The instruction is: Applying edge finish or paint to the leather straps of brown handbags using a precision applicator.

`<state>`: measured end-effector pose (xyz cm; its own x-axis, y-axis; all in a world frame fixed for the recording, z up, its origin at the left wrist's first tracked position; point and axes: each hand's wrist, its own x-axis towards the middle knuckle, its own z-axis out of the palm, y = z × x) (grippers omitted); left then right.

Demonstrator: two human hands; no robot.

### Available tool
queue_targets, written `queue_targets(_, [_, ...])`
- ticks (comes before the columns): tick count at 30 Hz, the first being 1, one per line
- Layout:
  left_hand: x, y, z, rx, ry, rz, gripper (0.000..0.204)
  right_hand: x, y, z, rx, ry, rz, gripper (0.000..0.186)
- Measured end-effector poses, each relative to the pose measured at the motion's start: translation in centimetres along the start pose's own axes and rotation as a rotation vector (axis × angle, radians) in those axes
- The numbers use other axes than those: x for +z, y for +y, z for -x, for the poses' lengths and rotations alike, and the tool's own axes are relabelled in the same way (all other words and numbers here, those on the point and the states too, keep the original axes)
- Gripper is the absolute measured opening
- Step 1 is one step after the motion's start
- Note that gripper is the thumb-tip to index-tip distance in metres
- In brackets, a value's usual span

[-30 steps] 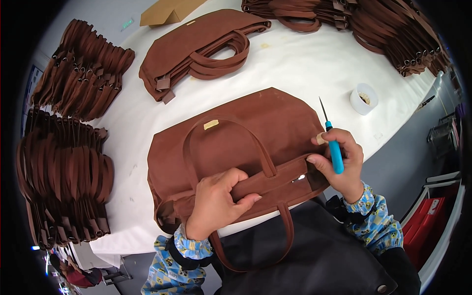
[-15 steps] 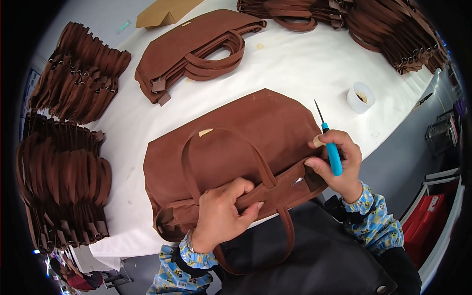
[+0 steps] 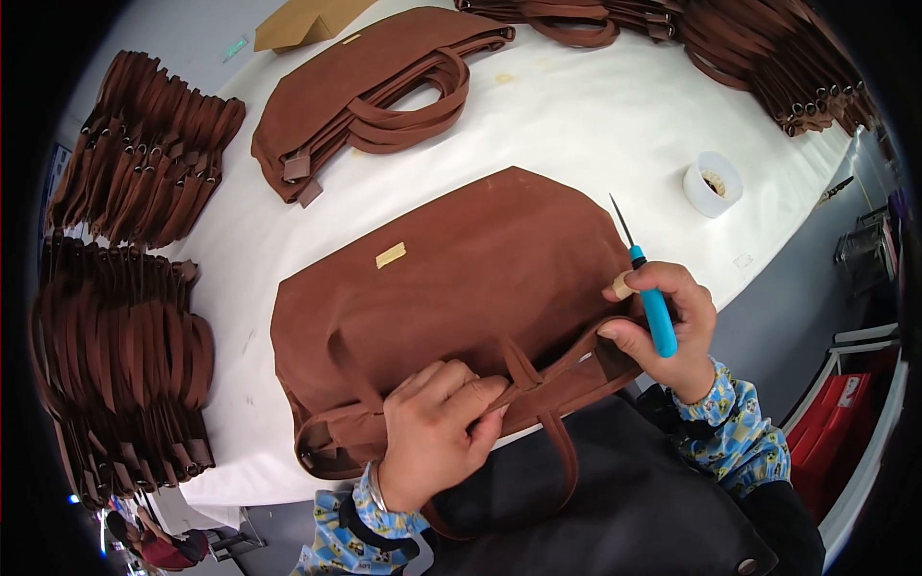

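Note:
A brown fabric handbag (image 3: 461, 278) lies flat on the white table (image 3: 595, 115), with a small tan sticker (image 3: 390, 254) on its face. My left hand (image 3: 432, 432) is closed on the bag's near rim and handle strap (image 3: 538, 413). At the bag's right corner my right hand (image 3: 663, 331) pinches the rim and grips a blue-handled awl (image 3: 653, 307), its thin metal point aimed up and away. A second strap loop hangs off the table edge toward my dark apron.
Another brown bag (image 3: 375, 86) with folded handles lies at the back. Stacks of brown straps with metal rings sit at the left (image 3: 125, 317) and back right (image 3: 778, 67). A white tape roll (image 3: 713, 182) stands at right, a cardboard piece (image 3: 298, 19) far back.
The handle that lay arched over the bag's face has been pulled down to the near rim. My left hand has closed on the rim and strap; the right hand stays at the corner.

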<state>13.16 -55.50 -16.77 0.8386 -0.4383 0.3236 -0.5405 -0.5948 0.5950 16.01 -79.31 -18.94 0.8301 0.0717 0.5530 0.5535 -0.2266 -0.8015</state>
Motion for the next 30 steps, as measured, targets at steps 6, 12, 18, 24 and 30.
queue_targets(6, [0.3,0.7,-1.1,0.0,0.007,-0.046,0.019,-0.7,-0.3,0.1,-0.022,0.059,0.013,0.032])
queue_targets(12, [0.6,-0.6,-1.1,-0.038,-0.012,0.052,0.014,-5.5,0.8,-1.1,-0.178,0.352,0.151,0.028])
queue_targets(18, [0.2,1.3,-2.0,-0.118,0.016,0.066,0.017,-9.7,3.2,-2.8,-0.097,0.651,0.024,0.019])
queue_targets(24, [0.2,1.1,-2.5,-0.127,0.001,0.066,0.015,-10.2,5.0,-3.4,-0.105,0.654,0.385,0.014])
queue_targets(30, [0.1,1.2,-2.5,-0.134,-0.017,0.032,0.016,-10.4,4.8,-3.8,-0.097,0.594,0.482,0.014])
